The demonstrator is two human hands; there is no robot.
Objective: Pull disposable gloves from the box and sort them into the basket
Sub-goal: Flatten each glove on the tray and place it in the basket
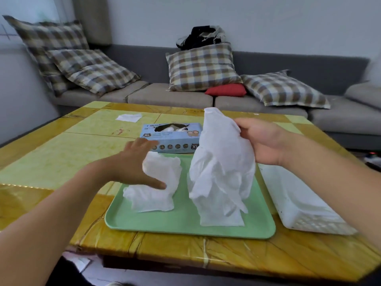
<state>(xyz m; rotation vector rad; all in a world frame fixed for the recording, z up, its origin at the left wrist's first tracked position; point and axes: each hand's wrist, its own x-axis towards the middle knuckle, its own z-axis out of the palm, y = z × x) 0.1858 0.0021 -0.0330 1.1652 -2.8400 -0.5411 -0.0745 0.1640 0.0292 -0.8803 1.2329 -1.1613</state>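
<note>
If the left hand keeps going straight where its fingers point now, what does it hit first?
Probably the blue glove box. The left hand, fingers fairly straight, points away from the person and slightly right, over the white pile on the green tray. Depth is unclear; it could brush the pile first.

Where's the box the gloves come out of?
The blue glove box sits on the yellow table, just beyond the green tray, behind the left hand.

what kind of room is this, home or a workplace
Most likely a home living room: a long grey sofa with plaid cushions runs along the wall, and the work is done on a low yellow tiled table in front of it.
</note>
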